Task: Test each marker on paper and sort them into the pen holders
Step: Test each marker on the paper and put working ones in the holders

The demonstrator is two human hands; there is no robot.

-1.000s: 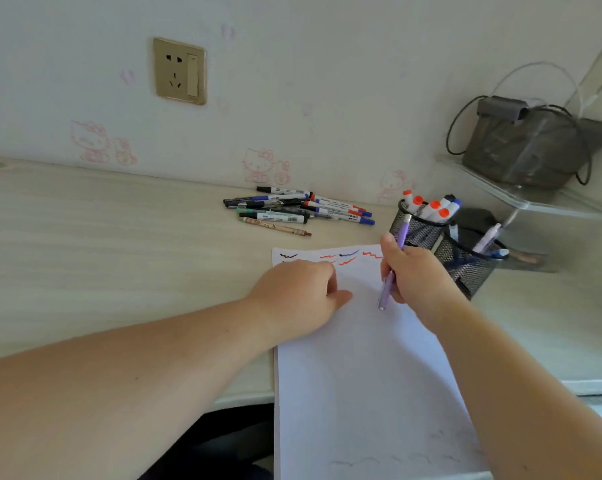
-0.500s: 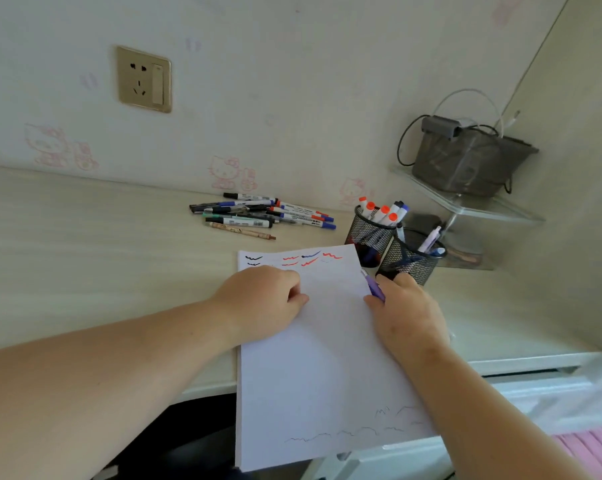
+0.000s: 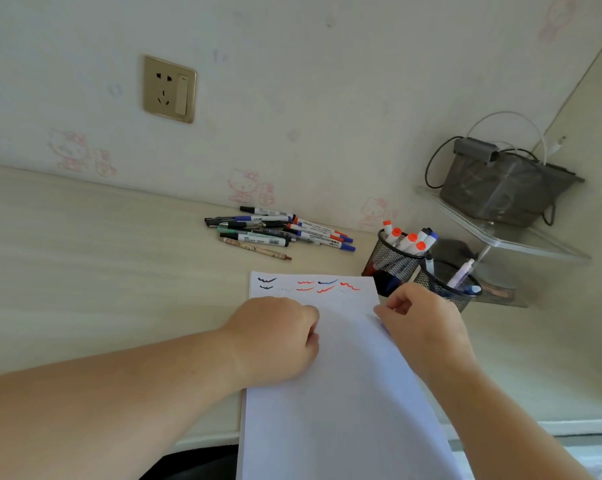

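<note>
A white paper sheet (image 3: 344, 393) lies on the desk, with black, red and blue scribbles (image 3: 310, 285) along its top. My left hand (image 3: 278, 337) rests on the sheet with its fingers curled and nothing in it. At the paper's right edge, my right hand (image 3: 420, 323) curls round a purple pen (image 3: 382, 325), of which only a sliver shows. Just beyond stand two black mesh pen holders. The left holder (image 3: 389, 261) carries several red- and blue-capped markers. The right holder (image 3: 441, 289) has a lilac pen (image 3: 460, 273) in it. A pile of loose markers (image 3: 278, 233) lies by the wall.
A clear shelf (image 3: 500, 237) sticks out at the right corner and bears a grey basket (image 3: 500, 188) with cables. A wall socket (image 3: 169, 89) sits above the desk. The desk's front edge (image 3: 569, 427) runs under my right forearm.
My right hand brought the purple pen down from upright beside the holders to the paper's right edge, where the hand now covers most of it. My left hand stayed on the sheet.
</note>
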